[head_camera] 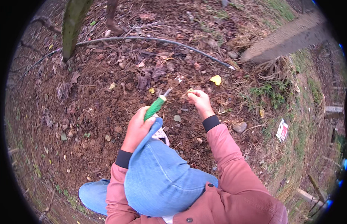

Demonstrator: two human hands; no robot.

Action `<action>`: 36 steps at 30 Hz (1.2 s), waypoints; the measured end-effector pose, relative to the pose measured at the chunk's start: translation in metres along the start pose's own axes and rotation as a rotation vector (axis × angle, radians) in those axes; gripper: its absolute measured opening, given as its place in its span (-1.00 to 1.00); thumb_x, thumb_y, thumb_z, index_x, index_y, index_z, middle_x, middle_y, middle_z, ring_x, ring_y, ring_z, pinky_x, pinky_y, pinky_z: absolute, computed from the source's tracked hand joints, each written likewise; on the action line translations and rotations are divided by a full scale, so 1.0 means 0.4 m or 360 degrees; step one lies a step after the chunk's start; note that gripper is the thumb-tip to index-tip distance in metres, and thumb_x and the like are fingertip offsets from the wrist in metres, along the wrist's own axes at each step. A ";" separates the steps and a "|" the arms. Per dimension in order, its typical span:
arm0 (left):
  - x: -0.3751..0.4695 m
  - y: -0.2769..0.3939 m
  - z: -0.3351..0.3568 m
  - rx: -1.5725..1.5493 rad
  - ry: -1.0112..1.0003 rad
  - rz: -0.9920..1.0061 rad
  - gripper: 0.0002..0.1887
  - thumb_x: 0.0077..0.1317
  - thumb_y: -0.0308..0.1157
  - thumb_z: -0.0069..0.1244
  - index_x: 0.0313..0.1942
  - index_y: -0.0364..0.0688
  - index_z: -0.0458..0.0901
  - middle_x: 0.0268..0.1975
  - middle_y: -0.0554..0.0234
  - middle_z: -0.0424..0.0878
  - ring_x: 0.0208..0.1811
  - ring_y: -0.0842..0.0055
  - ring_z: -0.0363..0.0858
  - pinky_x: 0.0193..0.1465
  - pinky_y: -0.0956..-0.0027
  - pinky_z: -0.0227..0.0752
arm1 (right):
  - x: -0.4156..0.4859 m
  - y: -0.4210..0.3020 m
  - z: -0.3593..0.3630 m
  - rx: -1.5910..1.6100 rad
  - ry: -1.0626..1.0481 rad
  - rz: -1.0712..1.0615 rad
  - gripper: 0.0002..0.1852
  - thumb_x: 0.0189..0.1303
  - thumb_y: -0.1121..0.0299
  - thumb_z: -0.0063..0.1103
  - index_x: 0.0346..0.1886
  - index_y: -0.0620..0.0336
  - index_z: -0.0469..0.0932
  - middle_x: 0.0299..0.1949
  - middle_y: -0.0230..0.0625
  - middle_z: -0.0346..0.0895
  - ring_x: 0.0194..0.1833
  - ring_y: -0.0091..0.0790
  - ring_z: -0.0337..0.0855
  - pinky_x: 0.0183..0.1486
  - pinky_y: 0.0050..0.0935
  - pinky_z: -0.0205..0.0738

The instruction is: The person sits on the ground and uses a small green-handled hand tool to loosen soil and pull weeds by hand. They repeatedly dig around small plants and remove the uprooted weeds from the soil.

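My left hand is closed around the green textured handle of a small hand tool, by my raised knee. Short metal shafts show past the handle's pale end; the rest of the tool cannot be made out. Ahead and to the right, my right hand pinches a small yellow-green piece, perhaps a leaf, between thumb and fingertips. It hovers close over brown soil. A bright yellow leaf lies just beyond that hand, and a smaller yellow piece rests near the tool's tip.
A thin dark hose curves across the ground ahead. A greenish post rises at the far left, a thick concrete-like post at the far right. A stone and a printed packet lie to the right, near grass.
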State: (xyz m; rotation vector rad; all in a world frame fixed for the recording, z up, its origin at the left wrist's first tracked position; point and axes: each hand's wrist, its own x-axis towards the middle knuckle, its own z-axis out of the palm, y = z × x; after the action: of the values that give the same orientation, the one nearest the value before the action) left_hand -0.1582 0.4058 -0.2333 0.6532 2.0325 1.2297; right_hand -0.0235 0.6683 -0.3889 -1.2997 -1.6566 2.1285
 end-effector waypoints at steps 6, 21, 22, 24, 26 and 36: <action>-0.063 0.023 -0.101 -0.0350 0.0067 -0.0087 -0.63 0.49 -0.47 0.01 0.27 -0.26 0.45 -0.14 0.49 0.49 -0.16 0.74 0.43 -0.05 0.60 0.35 | -0.170 -0.111 -0.139 -0.0039 -0.0137 0.0049 -0.77 0.29 0.56 0.19 0.00 0.33 0.62 -0.14 -0.21 0.73 -0.21 -0.41 0.76 -0.15 -0.47 0.70; -0.298 -0.088 -0.231 -0.0410 0.0807 -0.0222 -0.69 0.48 -0.41 0.06 0.18 -0.28 0.52 -0.26 0.50 0.53 -0.28 0.76 0.43 -0.19 0.59 0.34 | -0.278 0.070 -0.534 0.0398 0.1127 -0.0142 -0.63 0.41 0.52 0.22 0.24 0.33 0.47 -0.15 -0.29 0.68 -0.27 -0.52 0.66 -0.30 -0.59 0.54; -0.316 -0.099 -0.233 -0.0421 0.0861 -0.0240 -0.69 0.48 -0.40 0.07 0.17 -0.28 0.53 -0.26 0.50 0.54 -0.28 0.76 0.43 -0.19 0.59 0.34 | -0.259 0.072 -0.483 0.0331 0.0997 -0.0130 -0.66 0.39 0.51 0.25 0.19 0.31 0.50 -0.19 -0.32 0.67 -0.29 -0.53 0.65 -0.32 -0.60 0.51; -0.343 -0.119 -0.237 -0.0431 0.0947 -0.0236 -0.69 0.48 -0.41 0.06 0.17 -0.26 0.53 -0.29 0.50 0.55 -0.34 0.77 0.42 -0.25 0.59 0.33 | -0.216 0.053 -0.383 0.0206 0.0846 -0.0136 -0.72 0.36 0.49 0.32 0.09 0.29 0.55 -0.26 -0.37 0.66 -0.35 -0.56 0.61 -0.36 -0.61 0.45; -0.381 -0.132 -0.252 -0.0491 0.1002 -0.0341 -0.69 0.49 -0.40 0.06 0.17 -0.26 0.53 -0.28 0.48 0.57 -0.35 0.77 0.45 -0.26 0.60 0.35 | -0.177 0.014 -0.286 0.0119 0.0671 -0.0203 -0.81 0.32 0.44 0.39 -0.06 0.22 0.62 -0.32 -0.45 0.65 -0.41 -0.63 0.53 -0.38 -0.64 0.38; -0.576 -0.155 -0.252 -0.0576 0.1490 -0.0547 -0.73 0.44 -0.35 0.10 0.05 -0.28 0.56 -0.40 0.46 0.55 -0.44 0.72 0.46 -0.37 0.49 0.36 | -0.015 -0.299 0.171 -0.0413 -0.0039 -0.0803 -0.74 0.32 0.27 0.45 -0.35 0.17 0.56 -0.41 -0.57 0.48 -0.38 -0.68 0.37 -0.29 -0.61 0.31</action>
State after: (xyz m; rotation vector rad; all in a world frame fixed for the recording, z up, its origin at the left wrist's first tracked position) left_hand -0.0882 0.1602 -0.1904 -0.5428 2.3591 1.8088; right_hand -0.1121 0.6610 -0.2834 -0.7865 -2.0543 1.6824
